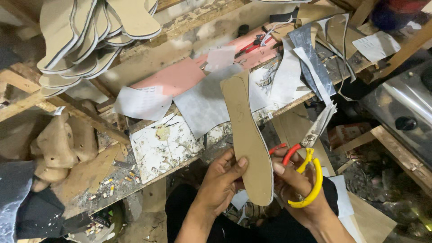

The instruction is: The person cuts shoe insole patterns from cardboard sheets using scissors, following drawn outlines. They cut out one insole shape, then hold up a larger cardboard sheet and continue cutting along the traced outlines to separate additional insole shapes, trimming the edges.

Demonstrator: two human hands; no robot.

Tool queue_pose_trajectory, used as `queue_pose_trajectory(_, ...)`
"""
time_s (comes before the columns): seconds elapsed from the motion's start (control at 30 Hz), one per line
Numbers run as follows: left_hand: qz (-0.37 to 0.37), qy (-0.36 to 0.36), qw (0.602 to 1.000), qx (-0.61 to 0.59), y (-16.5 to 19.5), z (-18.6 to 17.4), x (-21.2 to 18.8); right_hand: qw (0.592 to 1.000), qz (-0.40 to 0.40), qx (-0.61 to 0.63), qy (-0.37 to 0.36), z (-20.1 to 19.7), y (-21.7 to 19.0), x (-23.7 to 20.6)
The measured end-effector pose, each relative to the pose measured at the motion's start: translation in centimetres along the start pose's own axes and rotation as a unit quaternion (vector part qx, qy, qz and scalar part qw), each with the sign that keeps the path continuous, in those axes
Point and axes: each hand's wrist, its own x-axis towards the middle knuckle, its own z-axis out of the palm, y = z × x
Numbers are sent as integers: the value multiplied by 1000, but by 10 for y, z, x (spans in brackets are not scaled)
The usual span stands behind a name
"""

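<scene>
**Holding an insole and scissors over a cluttered bench**

Hanging at the far left, a stack of pale insoles (85,40) rests on a wooden rack, and below it several tan shoe lasts (60,144) sit against the bench frame. Next along, the worn white workboard (164,146) lies on the bench, with grey and white paper sheets (204,105) overlapping a pink sheet (177,76) behind it.

Nearer the middle, the left hand (220,180) is curled around the lower end of a tan insole (247,139), thumb pressed on its face and fingers wrapped behind, so the grip is closed on it. The insole stands nearly upright, heel end down between the two hands, its toe end reaching up over the edge of the bench and the paper sheets.

Just to the right, the right hand (299,189) touches the insole's lower right edge with its thumb while its fingers pass through the yellow loop of a pair of scissors (310,155); this hand is closed on the handles. The scissors have one red and one yellow handle, and their blades point up and to the right, away from the insole and only slightly parted.

Farther right, grey and white offcuts (310,63) lie heaped on the bench top.
</scene>
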Motion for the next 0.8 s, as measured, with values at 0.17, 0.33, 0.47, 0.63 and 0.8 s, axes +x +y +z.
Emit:
queue_pose_trajectory(0.17,-4,12,1000,4,-9,6,0,943,-170,-264,-109,-2,8,-5)
queue_pose_trajectory(0.33,-54,27,998,2,-12,7,1,891,-223,-396,-7,3,8,-12)
queue_pose_trajectory(0.47,-93,-13,994,-48,-10,7,-2,931,-155,-329,27,10,13,-13)
queue_pose_trajectory(0.63,-43,18,999,11,16,-2,1,944,-96,-314,17,1,4,-12)
queue_pose_trajectory(0.8,75,148,970,176,37,-12,3,915,-39,-399,44,-16,-11,4)
